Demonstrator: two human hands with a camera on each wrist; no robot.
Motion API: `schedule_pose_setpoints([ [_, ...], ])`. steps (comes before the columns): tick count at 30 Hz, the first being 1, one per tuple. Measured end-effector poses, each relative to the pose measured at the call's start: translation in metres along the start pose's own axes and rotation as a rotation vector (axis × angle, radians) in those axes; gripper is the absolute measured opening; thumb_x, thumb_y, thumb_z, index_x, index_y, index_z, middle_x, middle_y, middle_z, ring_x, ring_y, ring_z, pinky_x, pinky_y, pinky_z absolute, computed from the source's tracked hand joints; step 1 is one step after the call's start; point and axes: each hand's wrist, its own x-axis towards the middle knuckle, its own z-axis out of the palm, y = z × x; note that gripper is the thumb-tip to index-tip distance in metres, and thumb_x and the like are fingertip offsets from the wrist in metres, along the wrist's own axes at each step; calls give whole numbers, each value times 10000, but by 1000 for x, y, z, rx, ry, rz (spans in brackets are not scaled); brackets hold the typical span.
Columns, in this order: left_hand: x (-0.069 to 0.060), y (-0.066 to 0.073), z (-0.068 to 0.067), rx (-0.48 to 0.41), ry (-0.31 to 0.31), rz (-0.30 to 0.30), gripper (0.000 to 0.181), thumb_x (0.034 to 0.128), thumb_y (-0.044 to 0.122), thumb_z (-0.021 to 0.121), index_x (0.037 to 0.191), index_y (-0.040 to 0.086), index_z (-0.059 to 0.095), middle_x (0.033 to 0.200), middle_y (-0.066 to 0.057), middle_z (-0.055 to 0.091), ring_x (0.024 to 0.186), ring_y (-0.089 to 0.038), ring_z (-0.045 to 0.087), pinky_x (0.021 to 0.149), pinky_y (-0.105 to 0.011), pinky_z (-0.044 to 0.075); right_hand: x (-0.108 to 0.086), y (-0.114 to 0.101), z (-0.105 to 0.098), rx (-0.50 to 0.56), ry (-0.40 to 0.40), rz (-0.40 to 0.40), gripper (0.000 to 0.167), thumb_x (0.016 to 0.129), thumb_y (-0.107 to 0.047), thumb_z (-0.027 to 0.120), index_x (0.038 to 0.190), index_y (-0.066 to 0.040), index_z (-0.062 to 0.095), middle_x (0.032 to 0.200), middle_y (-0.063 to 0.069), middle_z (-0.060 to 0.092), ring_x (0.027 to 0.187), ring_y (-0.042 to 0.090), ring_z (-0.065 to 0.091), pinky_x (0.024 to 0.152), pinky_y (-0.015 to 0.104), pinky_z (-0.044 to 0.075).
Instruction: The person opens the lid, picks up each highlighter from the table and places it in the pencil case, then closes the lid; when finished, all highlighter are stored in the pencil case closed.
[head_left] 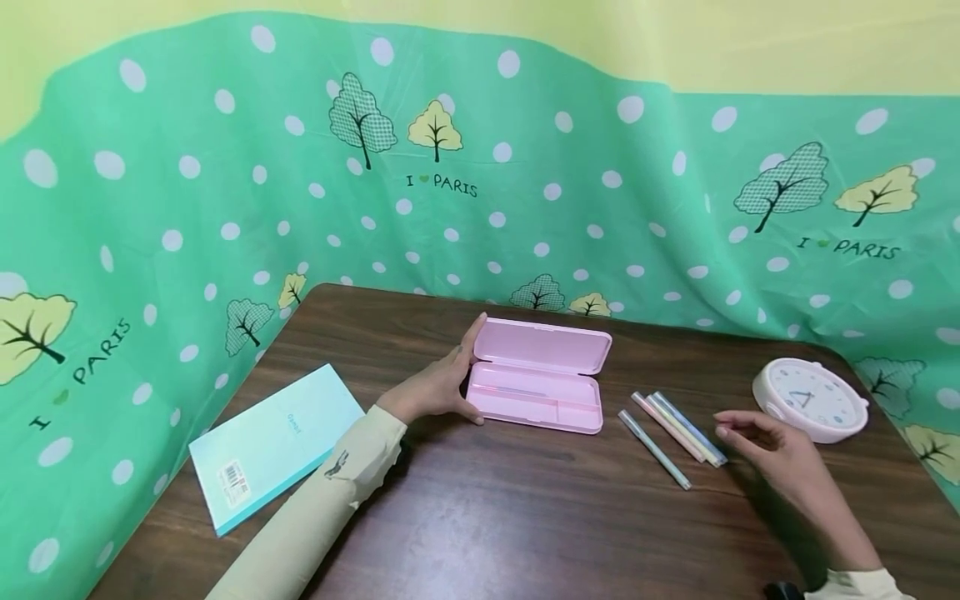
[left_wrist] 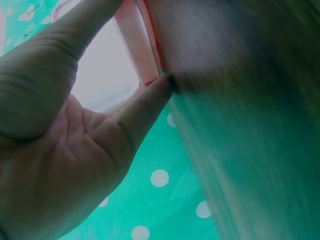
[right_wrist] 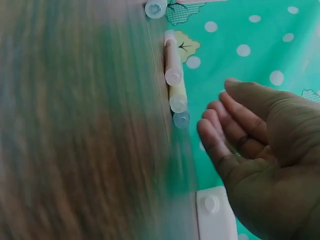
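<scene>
A pale blue book (head_left: 273, 442) with a barcode sticker (head_left: 233, 483) lies aslant on the left of the dark wood-grained bench (head_left: 480, 517), a round whitish clock (head_left: 813, 396) lies face up at the right, and a green, white-dotted cloth (head_left: 525, 225) printed with trees hangs behind.

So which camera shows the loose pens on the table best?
The head view: all four loose pens show lengthwise there. The right wrist view shows them mostly end-on; the left wrist view shows none of them.
</scene>
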Motion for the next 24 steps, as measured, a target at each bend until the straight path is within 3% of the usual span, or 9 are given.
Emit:
schedule_pose_setpoints([
  [5,13,-31,11,43,42,53,1665,695,378,1063,1682,359,-278,1696,-267,295,1372,-325,551,1143,-491,458,4,0,4,-16,-84,66,320,1072,-199,726,1278,46,742,1132,105,760,856,-84,540,662,202,495],
  [7,14,-35,12,49,48,63,1671,683,394,1066,1687,352,-269,1687,-268,308,1369,-318,560,1133,-479,465,4,1,5,-20,-108,74,307,1075,-179,719,1278,50,743,1149,133,761,869,-94,535,665,204,499],
  [13,-2,2,-1,20,4,2,1602,745,248,1042,1699,250,-245,1752,-269,180,1451,-379,497,1195,-531,402,4,3,9,-23,-138,57,260,1059,-116,723,1262,44,757,1198,210,756,922,-149,524,696,185,493],
  [14,0,-2,1,26,7,-4,1602,745,258,1042,1699,265,-245,1763,-250,164,1452,-361,495,1199,-525,396,4,4,9,-25,-139,57,255,1056,-110,727,1256,44,760,1201,217,754,918,-145,527,696,186,495],
  [17,-1,4,-1,20,-10,-26,1588,763,235,1031,1695,263,-254,1778,-230,124,1465,-364,468,1216,-522,379,5,5,10,-44,-141,64,240,1048,-94,732,1239,47,764,1194,239,751,892,-119,541,687,202,500],
  [24,0,-5,0,27,7,38,1590,767,350,1024,1687,315,-273,1691,-306,270,1395,-383,528,1156,-530,445,5,5,11,-134,-93,14,168,992,-72,792,1144,-1,808,1130,227,766,870,-87,544,687,183,451],
])
